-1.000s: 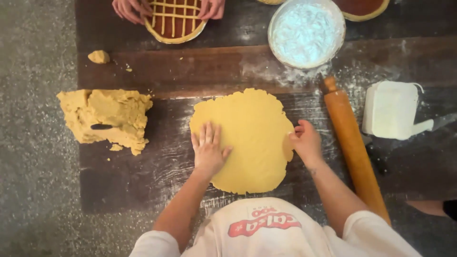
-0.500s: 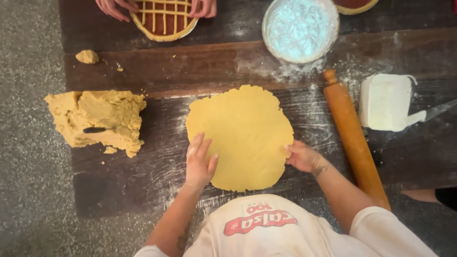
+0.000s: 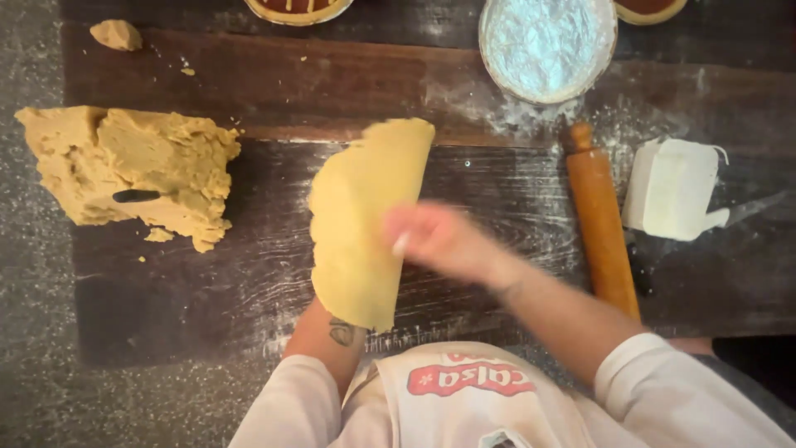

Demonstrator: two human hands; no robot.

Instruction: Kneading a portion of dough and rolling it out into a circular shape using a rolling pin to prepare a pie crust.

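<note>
White short sleeves (image 3: 282,406), a white apron (image 3: 464,398) with red lettering, and a forearm tattoo (image 3: 341,333).

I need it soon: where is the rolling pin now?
In the head view, the rolling pin lies right of the lifted dough sheet, beside the white block.

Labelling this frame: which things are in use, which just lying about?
In use: rolled dough sheet, lifted off the board; right hand on it, blurred; left hand hidden under it.
Lying about: dough lump, rolling pin, flour bowl, white block.
</note>
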